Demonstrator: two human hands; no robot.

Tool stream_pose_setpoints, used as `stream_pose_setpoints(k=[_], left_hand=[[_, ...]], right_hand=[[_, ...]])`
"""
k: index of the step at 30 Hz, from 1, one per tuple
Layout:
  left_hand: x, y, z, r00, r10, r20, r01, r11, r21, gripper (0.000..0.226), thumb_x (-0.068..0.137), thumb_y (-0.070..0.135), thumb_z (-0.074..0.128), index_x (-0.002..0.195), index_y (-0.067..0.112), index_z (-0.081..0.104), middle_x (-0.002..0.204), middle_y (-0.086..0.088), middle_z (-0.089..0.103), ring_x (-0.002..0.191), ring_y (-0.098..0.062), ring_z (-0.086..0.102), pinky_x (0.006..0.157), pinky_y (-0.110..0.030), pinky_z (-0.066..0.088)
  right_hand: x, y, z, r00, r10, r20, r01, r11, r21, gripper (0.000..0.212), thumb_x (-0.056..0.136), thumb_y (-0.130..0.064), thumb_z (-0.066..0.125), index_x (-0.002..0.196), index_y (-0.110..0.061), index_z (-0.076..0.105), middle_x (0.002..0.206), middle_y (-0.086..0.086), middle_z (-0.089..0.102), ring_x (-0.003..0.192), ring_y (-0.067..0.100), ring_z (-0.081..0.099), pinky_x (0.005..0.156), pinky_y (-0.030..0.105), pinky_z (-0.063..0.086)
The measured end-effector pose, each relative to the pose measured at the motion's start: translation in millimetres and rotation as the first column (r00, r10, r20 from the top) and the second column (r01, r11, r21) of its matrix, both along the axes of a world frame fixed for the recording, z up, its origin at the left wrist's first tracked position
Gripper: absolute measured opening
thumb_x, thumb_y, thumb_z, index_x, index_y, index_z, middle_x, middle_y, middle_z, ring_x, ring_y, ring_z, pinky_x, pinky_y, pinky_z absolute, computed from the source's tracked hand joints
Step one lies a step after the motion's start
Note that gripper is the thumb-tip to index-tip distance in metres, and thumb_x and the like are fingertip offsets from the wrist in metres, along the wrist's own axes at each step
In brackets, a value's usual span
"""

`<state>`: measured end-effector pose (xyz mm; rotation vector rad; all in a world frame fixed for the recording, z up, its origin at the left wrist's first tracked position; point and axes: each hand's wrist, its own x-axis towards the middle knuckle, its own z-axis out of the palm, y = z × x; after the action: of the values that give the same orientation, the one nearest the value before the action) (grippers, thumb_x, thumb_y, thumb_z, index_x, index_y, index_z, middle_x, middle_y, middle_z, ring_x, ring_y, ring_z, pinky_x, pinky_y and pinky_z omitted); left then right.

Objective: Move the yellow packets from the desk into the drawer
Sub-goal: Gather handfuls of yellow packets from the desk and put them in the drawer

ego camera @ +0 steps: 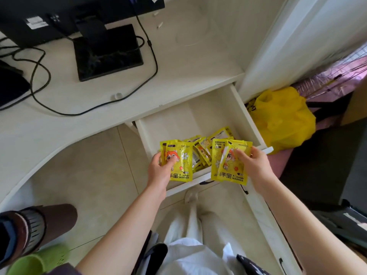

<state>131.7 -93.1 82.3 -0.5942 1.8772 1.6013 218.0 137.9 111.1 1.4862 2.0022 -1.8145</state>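
The left hand [158, 169] gripped a small stack of yellow packets [178, 161], thumb curled on top; the right hand [252, 163] pinched another stack [228, 165]. Both hung over the open drawer's [151, 133] front edge. More packets [202, 149] lay inside. Beyond, the desk [178, 76] carried a monitor stand [109, 54].

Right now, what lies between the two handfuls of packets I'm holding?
In the head view, loose yellow packets lying in the open drawer show between the left hand and right hand.
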Motion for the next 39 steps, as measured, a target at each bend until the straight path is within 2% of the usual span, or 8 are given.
stream_pose_setpoints(k=[5,10,14,20,25,31,35,39], left_hand=[[-24.4,27.7,-25.0,0.973,0.145,0.18,-0.15,0.989,0.014,0.071,0.059,0.041,0.083,0.123,0.02,0.06,0.117,-0.006,0.07,0.109,-0.031,0.065,0.098,-0.06,0.046],[-51.5,60.4,-41.4,0.937,0.243,0.252,-0.248,0.969,-0.01,0.029,0.083,0.025,0.074,0.108,0.024,0.06,0.112,-0.008,0.07,0.101,-0.032,0.067,0.096,-0.061,0.047],[-76.0,80.4,-67.9,0.933,0.27,0.237,-0.268,0.963,-0.041,0.03,0.069,0.034,0.081,0.094,0.029,0.065,0.107,-0.004,0.072,0.103,-0.03,0.066,0.096,-0.058,0.047],[-115.5,112.1,-105.1,0.937,0.289,0.196,-0.272,0.956,-0.107,0.039,0.081,0.028,0.076,0.116,0.017,0.062,0.112,0.001,0.065,0.106,-0.02,0.057,0.092,-0.035,0.038],[-137.5,129.7,-136.2,0.943,0.275,0.187,-0.249,0.957,-0.15,0.033,0.085,0.026,0.073,0.111,0.015,0.056,0.111,-0.003,0.062,0.101,-0.022,0.056,0.09,-0.036,0.04],[-146.2,136.8,-157.6,0.971,0.204,0.122,-0.169,0.954,-0.248,0.024,0.088,0.023,0.067,0.109,0.015,0.058,0.109,-0.005,0.064,0.097,-0.024,0.059,0.081,-0.031,0.041],[-144.0,135.7,-155.7,0.999,0.036,0.041,-0.017,0.917,-0.397,0.034,0.09,0.025,0.065,0.119,0.01,0.057,0.104,0.0,0.055,0.095,-0.02,0.054,0.082,-0.029,0.043],[-141.1,125.0,-150.9,0.985,-0.16,0.066,0.172,0.854,-0.491,0.04,0.094,0.027,0.06,0.129,0.008,0.055,0.126,-0.01,0.061,0.107,-0.025,0.059,0.089,-0.031,0.045]], right_hand=[[-43.1,34.5,-14.5,0.993,0.106,0.045,-0.106,0.994,-0.01,0.02,0.091,-0.026,0.062,0.106,-0.012,0.063,0.096,0.008,0.072,0.079,0.021,0.071,0.067,0.038,0.06],[-91.8,60.7,-29.9,0.978,0.187,0.09,-0.186,0.982,-0.029,0.014,0.092,-0.025,0.062,0.095,-0.012,0.06,0.084,0.003,0.068,0.067,0.016,0.067,0.061,0.033,0.056],[-130.4,75.8,-53.7,0.955,0.273,0.117,-0.274,0.962,-0.009,0.018,0.092,-0.026,0.061,0.1,-0.01,0.058,0.079,0.0,0.064,0.058,0.009,0.058,0.039,0.015,0.044],[-179.3,89.7,-97.0,0.957,0.243,0.155,-0.23,0.968,-0.098,0.015,0.091,-0.022,0.061,0.101,-0.011,0.061,0.095,0.012,0.07,0.076,0.028,0.068,0.078,0.048,0.059],[-206.4,95.7,-131.0,0.951,0.262,0.164,-0.247,0.963,-0.108,0.017,0.093,-0.017,0.057,0.077,-0.018,0.06,0.074,0.003,0.064,0.073,0.025,0.061,0.076,0.042,0.055],[-219.0,99.8,-158.1,0.882,0.413,0.229,-0.403,0.911,-0.092,0.023,0.092,-0.025,0.06,0.112,-0.015,0.061,0.1,0.009,0.068,0.084,0.029,0.068,0.083,0.045,0.057],[-216.9,102.8,-159.8,0.845,0.478,0.241,-0.481,0.875,-0.049,0.017,0.092,-0.022,0.059,0.106,-0.015,0.064,0.087,0.005,0.067,0.07,0.02,0.063,0.068,0.033,0.055],[-213.0,105.7,-155.3,0.781,0.549,0.298,-0.569,0.822,-0.024,0.016,0.091,-0.017,0.058,0.104,-0.013,0.065,0.098,0.01,0.071,0.085,0.027,0.067,0.081,0.045,0.057]])
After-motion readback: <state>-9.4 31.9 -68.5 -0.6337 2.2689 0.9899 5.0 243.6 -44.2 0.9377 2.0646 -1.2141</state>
